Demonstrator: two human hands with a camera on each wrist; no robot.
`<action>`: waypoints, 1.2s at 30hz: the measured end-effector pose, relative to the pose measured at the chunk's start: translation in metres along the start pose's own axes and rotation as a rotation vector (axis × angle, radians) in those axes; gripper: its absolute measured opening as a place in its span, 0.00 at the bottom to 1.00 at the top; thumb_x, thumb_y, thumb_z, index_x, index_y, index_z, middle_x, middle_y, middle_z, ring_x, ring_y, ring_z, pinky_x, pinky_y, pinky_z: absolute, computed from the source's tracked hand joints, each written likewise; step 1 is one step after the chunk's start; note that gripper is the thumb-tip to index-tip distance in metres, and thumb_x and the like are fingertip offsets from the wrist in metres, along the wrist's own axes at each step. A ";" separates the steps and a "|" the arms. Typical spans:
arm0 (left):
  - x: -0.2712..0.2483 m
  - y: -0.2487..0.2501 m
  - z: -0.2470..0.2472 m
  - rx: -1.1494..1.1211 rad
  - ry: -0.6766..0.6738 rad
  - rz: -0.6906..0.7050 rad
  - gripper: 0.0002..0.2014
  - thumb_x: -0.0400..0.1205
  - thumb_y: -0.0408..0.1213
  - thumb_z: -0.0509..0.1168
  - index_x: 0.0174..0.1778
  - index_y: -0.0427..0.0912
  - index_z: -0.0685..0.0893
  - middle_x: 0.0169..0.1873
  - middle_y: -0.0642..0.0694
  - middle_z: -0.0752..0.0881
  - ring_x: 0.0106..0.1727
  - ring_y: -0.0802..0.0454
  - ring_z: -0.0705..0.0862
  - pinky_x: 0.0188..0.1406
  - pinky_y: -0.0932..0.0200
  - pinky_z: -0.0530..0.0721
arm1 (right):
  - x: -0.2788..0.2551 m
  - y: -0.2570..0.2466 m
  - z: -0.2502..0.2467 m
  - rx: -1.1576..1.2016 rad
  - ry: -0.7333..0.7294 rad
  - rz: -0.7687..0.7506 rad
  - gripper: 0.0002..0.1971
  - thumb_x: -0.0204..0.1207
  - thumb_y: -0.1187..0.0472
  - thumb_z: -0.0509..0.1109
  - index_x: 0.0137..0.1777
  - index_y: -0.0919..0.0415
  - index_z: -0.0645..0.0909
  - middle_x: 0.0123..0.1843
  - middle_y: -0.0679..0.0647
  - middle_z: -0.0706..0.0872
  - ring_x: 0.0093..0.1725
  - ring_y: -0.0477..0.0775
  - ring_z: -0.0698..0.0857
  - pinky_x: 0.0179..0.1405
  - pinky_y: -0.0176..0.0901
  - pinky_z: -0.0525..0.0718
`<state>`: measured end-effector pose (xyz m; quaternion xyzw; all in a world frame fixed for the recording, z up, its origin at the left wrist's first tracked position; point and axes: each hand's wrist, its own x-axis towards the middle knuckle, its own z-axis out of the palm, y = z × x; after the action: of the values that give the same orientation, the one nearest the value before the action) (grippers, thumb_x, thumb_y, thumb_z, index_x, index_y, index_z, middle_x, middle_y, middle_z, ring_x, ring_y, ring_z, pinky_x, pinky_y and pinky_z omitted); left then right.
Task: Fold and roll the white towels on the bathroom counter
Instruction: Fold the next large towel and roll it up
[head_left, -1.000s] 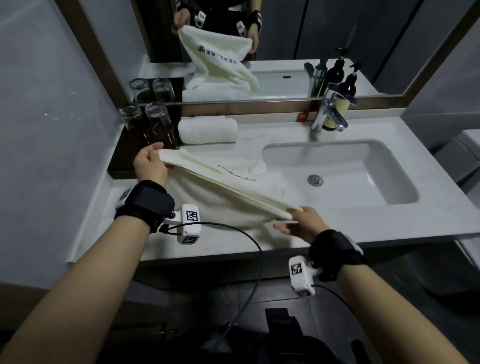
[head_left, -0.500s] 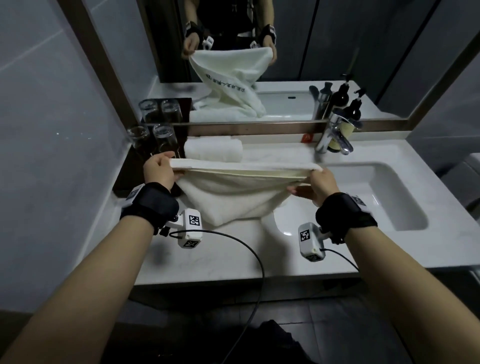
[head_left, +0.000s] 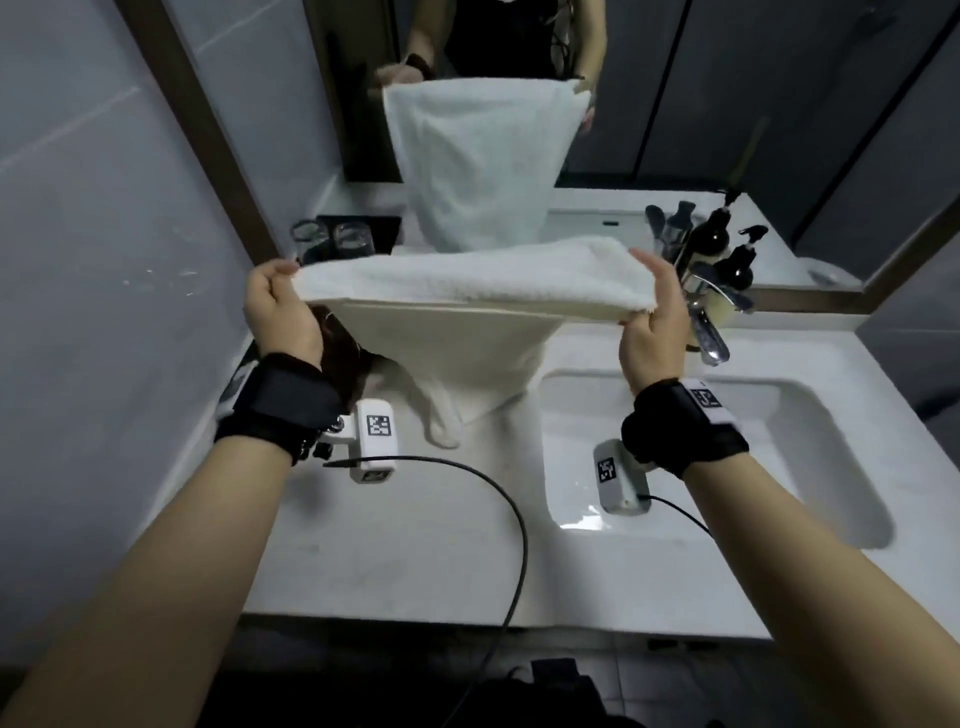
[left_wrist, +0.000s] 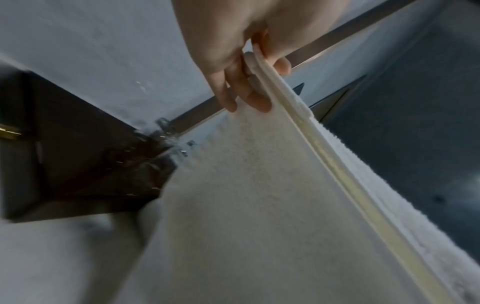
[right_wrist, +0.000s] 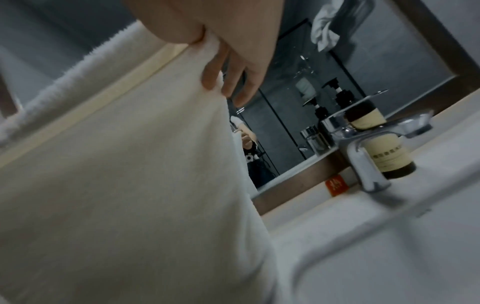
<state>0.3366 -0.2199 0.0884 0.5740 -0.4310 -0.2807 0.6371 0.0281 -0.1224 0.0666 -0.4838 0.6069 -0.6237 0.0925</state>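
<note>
- I see my left hand (head_left: 278, 312) and right hand (head_left: 652, 322) well apart, each pinching one top corner of the one white towel (head_left: 467, 291).
- It stretches between them above the desk (head_left: 415, 545), its lower end drooping onto it.
- Two glasses (head_left: 332, 241) and two pump bottles (head_left: 727, 254) stand by the mirror.

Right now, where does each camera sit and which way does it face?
Head: worn high, looks down over the counter and mirror; both forearms, left hand and right hand show.
Left wrist: looks along the left fingers gripping the towel.
Right wrist: looks along the right fingers toward the faucet.
All three share the towel.
</note>
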 end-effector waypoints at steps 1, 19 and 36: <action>-0.010 -0.016 -0.009 0.069 -0.029 -0.022 0.16 0.82 0.25 0.51 0.37 0.48 0.76 0.45 0.46 0.79 0.50 0.55 0.78 0.54 0.65 0.74 | -0.011 0.009 0.001 -0.062 -0.012 0.008 0.34 0.61 0.82 0.52 0.66 0.60 0.75 0.60 0.47 0.79 0.59 0.35 0.74 0.60 0.16 0.68; -0.130 -0.189 -0.160 0.430 -0.414 -0.537 0.06 0.84 0.24 0.54 0.49 0.38 0.72 0.51 0.38 0.72 0.34 0.55 0.76 0.20 0.64 0.85 | -0.246 0.093 -0.053 -0.416 -0.350 0.691 0.16 0.66 0.69 0.76 0.40 0.54 0.71 0.37 0.64 0.86 0.33 0.60 0.84 0.35 0.48 0.83; -0.132 -0.184 -0.189 0.676 -0.674 -0.346 0.08 0.77 0.30 0.67 0.36 0.46 0.77 0.30 0.45 0.73 0.35 0.44 0.78 0.39 0.48 0.82 | -0.264 0.060 -0.044 -0.303 -0.301 0.807 0.08 0.71 0.68 0.71 0.38 0.56 0.76 0.36 0.54 0.82 0.30 0.53 0.82 0.22 0.39 0.79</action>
<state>0.4642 -0.0483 -0.1153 0.6885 -0.5779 -0.3969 0.1853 0.1039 0.0778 -0.1047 -0.3017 0.8112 -0.3648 0.3434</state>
